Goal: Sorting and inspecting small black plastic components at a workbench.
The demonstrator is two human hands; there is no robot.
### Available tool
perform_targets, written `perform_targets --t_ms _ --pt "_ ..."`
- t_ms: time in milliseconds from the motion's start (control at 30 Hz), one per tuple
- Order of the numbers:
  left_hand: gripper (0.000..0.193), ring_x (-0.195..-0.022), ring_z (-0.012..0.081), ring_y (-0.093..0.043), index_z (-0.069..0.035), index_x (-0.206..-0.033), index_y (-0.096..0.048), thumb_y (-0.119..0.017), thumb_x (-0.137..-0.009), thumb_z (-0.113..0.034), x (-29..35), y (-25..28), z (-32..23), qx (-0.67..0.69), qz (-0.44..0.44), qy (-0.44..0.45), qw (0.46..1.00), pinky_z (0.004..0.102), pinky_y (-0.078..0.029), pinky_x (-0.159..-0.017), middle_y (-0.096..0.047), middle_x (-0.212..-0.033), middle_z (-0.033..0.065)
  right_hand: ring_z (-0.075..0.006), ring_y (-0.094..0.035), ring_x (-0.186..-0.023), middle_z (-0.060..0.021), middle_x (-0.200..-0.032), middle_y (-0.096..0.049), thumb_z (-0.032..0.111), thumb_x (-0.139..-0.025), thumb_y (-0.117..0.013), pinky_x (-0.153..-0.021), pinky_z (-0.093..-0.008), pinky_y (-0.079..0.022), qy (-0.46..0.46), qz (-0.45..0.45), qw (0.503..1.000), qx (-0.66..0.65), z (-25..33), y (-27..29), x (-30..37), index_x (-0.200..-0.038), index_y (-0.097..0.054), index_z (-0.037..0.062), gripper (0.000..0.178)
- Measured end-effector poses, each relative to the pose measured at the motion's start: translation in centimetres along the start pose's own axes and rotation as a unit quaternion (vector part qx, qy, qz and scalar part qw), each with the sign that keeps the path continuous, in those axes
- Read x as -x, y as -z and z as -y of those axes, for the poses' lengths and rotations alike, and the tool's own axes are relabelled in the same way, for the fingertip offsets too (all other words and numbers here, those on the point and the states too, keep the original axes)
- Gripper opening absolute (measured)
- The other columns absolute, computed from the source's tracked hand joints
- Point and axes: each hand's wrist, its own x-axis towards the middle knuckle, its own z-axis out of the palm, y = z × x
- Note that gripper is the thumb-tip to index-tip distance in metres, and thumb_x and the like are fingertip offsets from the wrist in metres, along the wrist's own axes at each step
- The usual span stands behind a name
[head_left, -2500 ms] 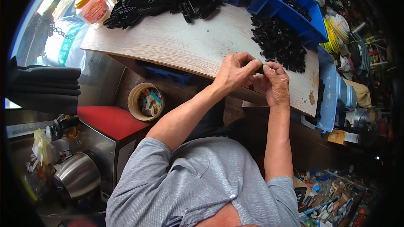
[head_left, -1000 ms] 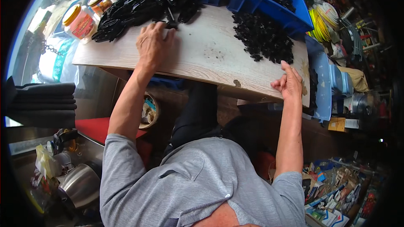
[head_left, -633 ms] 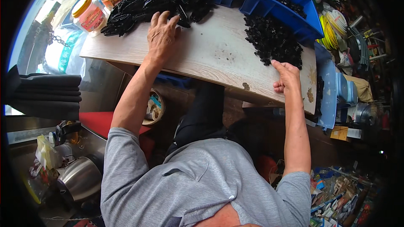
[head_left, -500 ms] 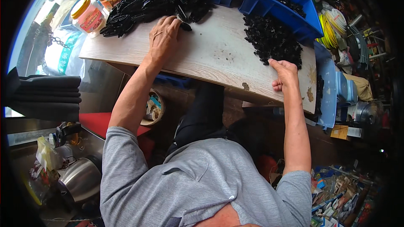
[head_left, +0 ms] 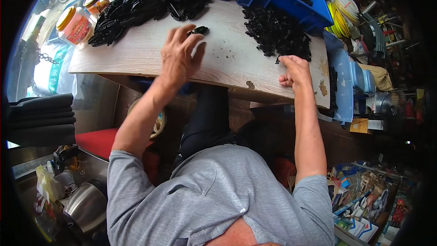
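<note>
My left hand [head_left: 178,57] is over the middle of the table, thumb and fingers apart and curved. Just past its fingertips is a small glossy black piece [head_left: 199,30]; whether they touch it I cannot make out. At the near edge of a heap of small black plastic parts [head_left: 277,32], my right hand [head_left: 296,72] pinches one small black part [head_left: 277,61] between thumb and forefinger, its other fingers curled in. A pile of long glossy black plastic pieces [head_left: 132,11] lies at the far left of the table.
Blue bins [head_left: 287,0] line the table's far edge. Lidded jars [head_left: 74,26] stand at the left corner. A light blue tub [head_left: 342,82] is beside the right edge. The pale wooden tabletop [head_left: 227,68] is chipped near its front edge.
My left hand has drawn back from the long pile toward me, its fingers spreading. The small black piece has also shifted nearer and to the right. A small part now shows at my right fingertips.
</note>
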Motion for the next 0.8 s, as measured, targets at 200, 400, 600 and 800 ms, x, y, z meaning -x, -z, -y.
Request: perform_targets --t_ms 200,400,600,800 --pt "0.036 -0.087 0.0163 -0.067 0.002 -0.122 -0.06 -0.06 -0.1 -0.026 -1.1 -3.6 -9.7 0.595 0.152 0.442 0.654 0.0288 -0.056 -0.071 -0.069 -0.099 0.011 -0.016 -0.055 -0.039 -0.0005 -0.044 -0.044 0.023 -0.088 -0.07 -0.041 -0.0291 -0.048 0.142 0.106 0.955 -0.238 -3.4 -1.3 1.2 -0.095 -0.063 0.0041 0.022" --pt "0.019 -0.073 0.0166 -0.069 0.0 -0.11 -0.059 -0.062 -0.096 -0.013 -1.7 -6.0 -11.3 0.734 0.168 0.495 0.434 0.0265 -0.06 -0.066 -0.068 -0.09 0.0099 -0.0043 -0.054 -0.055 0.0026 -0.076 -0.063 0.02 -0.09 -0.07 -0.047 -0.0179 -0.043 0.15 0.112 0.926 -0.327 -3.4 -3.8 3.8 -0.097 -0.064 0.0069 0.016" --pt "0.014 -0.072 0.0161 -0.069 0.001 -0.102 -0.059 -0.065 -0.092 -0.005 -1.2 -5.9 -11.1 0.738 0.135 0.485 0.451 0.0247 -0.06 -0.066 -0.065 -0.085 0.0081 -0.0023 -0.053 -0.059 0.0027 -0.077 -0.063 0.018 -0.089 -0.072 -0.05 -0.0166 -0.042 0.214 0.155 0.926 -0.271 -4.5 -2.8 2.7 -0.107 -0.062 0.0059 0.023" --pt "0.012 -0.069 0.0141 -0.067 0.003 -0.1 -0.06 -0.063 -0.092 -0.005 -1.0 -5.6 -11.1 0.726 0.135 0.473 0.48 0.0228 -0.059 -0.065 -0.064 -0.084 0.0075 -0.0021 -0.053 -0.059 0.0015 -0.078 -0.065 0.014 -0.089 -0.072 -0.051 -0.0153 -0.041 0.214 0.178 0.92 -0.277 -3.9 -3.1 3.2 -0.113 -0.063 0.0037 0.028"
